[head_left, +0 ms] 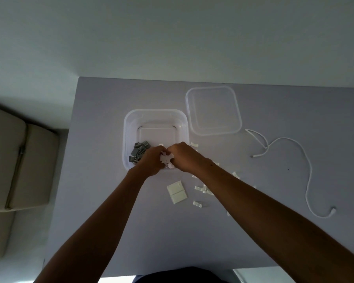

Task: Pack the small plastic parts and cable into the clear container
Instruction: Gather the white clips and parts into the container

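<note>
Hands, left (pixel 151 160) and right (pixel 184 157), fingers seemingly pinching white parts (pixel 166 159) over container (pixel 131 123) near edge.

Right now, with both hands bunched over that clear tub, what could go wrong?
The hands hold a clump of white parts right above the container's near rim; some could fall outside it. The right forearm hangs over loose white clips on the table and might sweep them away. The long white cable sprawls far right and may spring out of the tub unless coiled.
</note>
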A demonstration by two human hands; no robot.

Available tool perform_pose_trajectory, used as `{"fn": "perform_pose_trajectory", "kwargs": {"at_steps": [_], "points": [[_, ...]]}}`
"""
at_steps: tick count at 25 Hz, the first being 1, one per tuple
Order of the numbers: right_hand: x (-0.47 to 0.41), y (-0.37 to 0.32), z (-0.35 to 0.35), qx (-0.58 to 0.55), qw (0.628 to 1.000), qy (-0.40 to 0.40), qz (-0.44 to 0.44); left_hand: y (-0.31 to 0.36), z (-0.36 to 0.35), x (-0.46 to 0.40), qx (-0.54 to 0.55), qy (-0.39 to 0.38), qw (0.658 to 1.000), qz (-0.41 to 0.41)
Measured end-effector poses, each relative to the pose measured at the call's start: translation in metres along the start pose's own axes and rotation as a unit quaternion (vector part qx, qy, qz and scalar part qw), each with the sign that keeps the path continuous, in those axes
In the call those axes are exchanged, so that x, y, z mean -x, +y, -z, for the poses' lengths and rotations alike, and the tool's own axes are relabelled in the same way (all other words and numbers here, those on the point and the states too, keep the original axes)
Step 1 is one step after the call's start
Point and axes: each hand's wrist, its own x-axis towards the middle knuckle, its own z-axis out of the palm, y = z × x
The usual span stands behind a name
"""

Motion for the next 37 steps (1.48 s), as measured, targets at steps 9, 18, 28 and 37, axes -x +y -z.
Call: {"fn": "perform_pose_trajectory", "kwargs": {"at_steps": [9,18,28,37], "points": [[0.112,0.071,0.018,-0.365,0.886,0.268,-0.097,0.061,-0.020,0.055,-0.074,0.148,0.985,-0.038],[0.222,0.146,-0.085,-0.268,0.865,0.322,-0.278,0.117,-0.159,0.090,-0.049,0.041,0.983,-0.174],[0.229,0.185,-0.114,-0.291,0.866,0.319,-0.251,0.124,-0.208,0.074,-0.218,-0.004,0.960,-0.173],[0.198,0.185,-0.110,-0.189,0.926,0.266,-0.189,0.111,-0.174,0.083,-0.153,0.060,0.976,-0.143]]}}
